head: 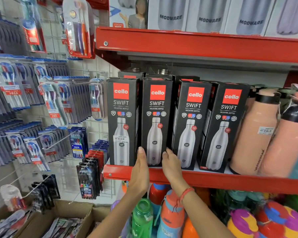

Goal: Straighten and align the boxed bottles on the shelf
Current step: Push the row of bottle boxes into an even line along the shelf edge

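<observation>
Four black boxed bottles stand in a row on the red shelf across the middle of the frame. Each carries a red square reading "cello", then "SWIFT" and "VACUSTEEL BOTTLE" above a picture of a steel bottle. The first box, at the left end, also has a white barcode sticker. The second box stands upright just beside it. The left hand lies flat against the lower left edge of the second box, fingers straight, and the right hand presses its lower right edge, so the box is held between the two palms. A red thread circles the right wrist. The third box and fourth box lean slightly, tops toward the right. More black boxes stand behind the row. Right of them are peach flasks. The upper shelf holds white boxes printed "MODWARE". Toothbrush packs marked "FREE" hang at left.
</observation>
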